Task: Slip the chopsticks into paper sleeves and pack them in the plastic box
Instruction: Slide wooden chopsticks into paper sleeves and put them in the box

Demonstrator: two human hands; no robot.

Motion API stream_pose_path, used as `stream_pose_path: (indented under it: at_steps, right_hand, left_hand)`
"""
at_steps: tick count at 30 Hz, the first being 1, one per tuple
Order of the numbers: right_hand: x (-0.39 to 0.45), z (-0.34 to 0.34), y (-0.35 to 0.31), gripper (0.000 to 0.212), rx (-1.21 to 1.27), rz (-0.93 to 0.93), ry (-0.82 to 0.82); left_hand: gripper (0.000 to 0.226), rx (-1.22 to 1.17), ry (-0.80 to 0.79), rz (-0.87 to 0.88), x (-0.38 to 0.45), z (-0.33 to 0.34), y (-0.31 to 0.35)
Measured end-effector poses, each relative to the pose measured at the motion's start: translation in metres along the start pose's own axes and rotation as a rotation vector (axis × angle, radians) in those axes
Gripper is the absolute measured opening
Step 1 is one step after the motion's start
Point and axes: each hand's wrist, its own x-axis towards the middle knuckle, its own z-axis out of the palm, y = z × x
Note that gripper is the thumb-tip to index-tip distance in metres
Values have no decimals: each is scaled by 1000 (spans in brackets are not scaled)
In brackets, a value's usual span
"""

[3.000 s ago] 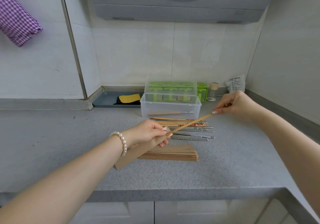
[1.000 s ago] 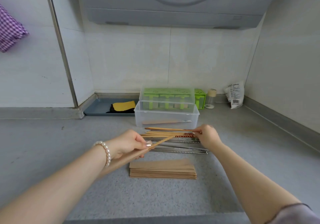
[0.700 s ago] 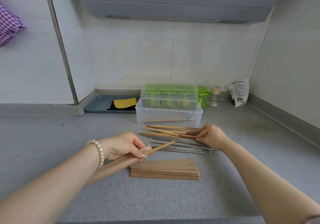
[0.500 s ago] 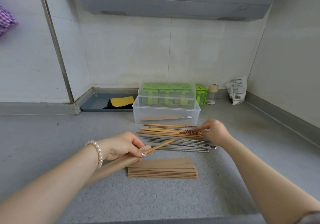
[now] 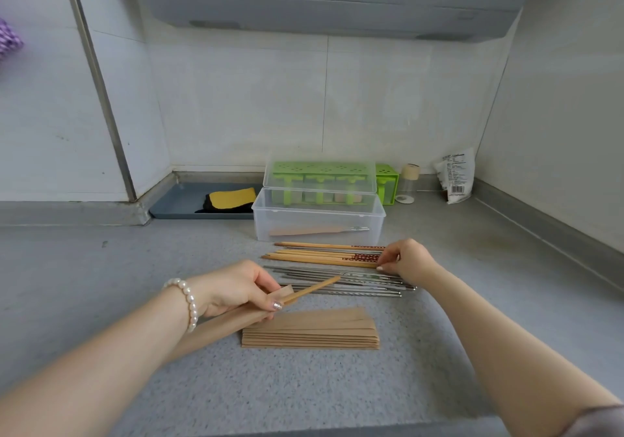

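Grey speckled counter [image 5: 101, 267] all across, and on it a stack of plain kraft-brown paper sleeves [image 5: 310, 332]. Behind those, silver metal chopsticks [image 5: 337, 279], then light wooden chopsticks [image 5: 314, 257] with a dark red band of white dots near one end, though the pattern is too small to read surely. Clear plastic box [image 5: 319, 220], a brown sleeve showing inside. Lime-green rack [image 5: 320, 180] behind it, perforated on top. Blue-grey tray [image 5: 179, 203] carrying something yellow and black. Purple checked cloth [image 5: 8, 39] at far left. White pearl bracelet [image 5: 185, 301] on the left wrist, glittery silver thumbnail.
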Motion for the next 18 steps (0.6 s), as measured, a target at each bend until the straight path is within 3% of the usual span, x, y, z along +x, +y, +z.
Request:
stream_pose_path:
  at_steps: [7, 12, 14, 18]
  right_hand:
    - [9, -1, 3, 10, -22, 62, -56]
    - [4, -4, 0, 13, -17, -15, -10]
    - [-4, -14, -6, 10, 129, -44, -9]
    - [-27, -45, -20, 11, 664, -85, 11]
  left_hand:
    - [20, 57, 14, 8, -2, -1, -1]
    - [18, 70, 18, 5, -6, -2, -2]
    - [15, 91, 27, 8, -8, -1, -1]
    - [12, 66, 46, 38, -13, 5, 6]
